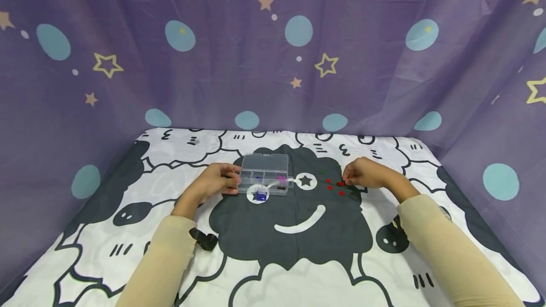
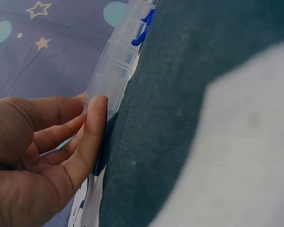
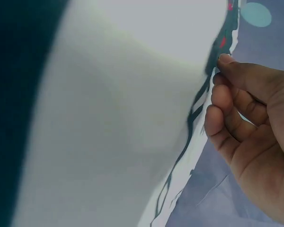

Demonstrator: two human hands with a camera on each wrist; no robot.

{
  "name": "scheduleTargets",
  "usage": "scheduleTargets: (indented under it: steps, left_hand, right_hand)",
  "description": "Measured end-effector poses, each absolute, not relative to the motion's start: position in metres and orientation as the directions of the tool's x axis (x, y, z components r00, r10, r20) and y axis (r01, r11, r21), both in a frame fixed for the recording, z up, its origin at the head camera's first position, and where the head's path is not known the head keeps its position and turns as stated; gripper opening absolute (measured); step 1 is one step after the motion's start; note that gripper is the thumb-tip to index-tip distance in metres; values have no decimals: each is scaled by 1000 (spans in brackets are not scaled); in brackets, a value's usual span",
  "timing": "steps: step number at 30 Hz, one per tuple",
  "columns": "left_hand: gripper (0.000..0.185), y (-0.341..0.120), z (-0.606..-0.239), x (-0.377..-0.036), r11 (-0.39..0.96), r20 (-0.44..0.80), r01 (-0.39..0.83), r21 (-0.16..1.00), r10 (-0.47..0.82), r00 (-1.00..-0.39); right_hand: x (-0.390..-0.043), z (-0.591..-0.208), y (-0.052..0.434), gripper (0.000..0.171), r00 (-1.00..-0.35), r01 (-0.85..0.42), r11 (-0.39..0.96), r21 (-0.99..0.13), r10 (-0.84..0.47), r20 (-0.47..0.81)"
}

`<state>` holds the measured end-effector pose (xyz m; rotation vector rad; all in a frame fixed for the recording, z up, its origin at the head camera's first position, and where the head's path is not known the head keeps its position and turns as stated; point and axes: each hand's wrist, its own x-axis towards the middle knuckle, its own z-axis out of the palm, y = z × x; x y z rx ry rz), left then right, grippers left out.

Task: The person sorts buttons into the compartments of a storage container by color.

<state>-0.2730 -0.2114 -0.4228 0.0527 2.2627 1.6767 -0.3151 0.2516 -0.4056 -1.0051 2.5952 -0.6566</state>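
My left hand (image 1: 215, 183) rests at the left end of the clear box (image 1: 264, 174), thumb and fingers (image 2: 92, 137) pressed flat against its side wall, holding it steady rather than wrapping round it. The box sits open near the middle of the counter (image 1: 141, 203), toward the far edge, its lid tipped back; a blue piece (image 1: 261, 196) lies in a front compartment and a pink piece (image 1: 280, 178) in one on the right. My right hand (image 1: 362, 173) is down on the cloth to the right of the box, well apart from it, fingers (image 3: 222, 101) curled in together over a scatter of small red beads (image 1: 329, 187). The fingertips seem to pinch one bead, though the view is too small to be sure. A black strap (image 1: 204, 239) lies by my left sleeve (image 1: 164, 259), nearer the front edge.
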Motion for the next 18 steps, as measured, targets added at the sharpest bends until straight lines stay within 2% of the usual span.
scheduleTargets:
  steps: [18]
  left_hand:
    - [45,-212,-423,-272,313,-228,-153,938,220,-949]
  right_hand:
    - [-315,-408,246,4,-713,-578,656,-485,-695,-90]
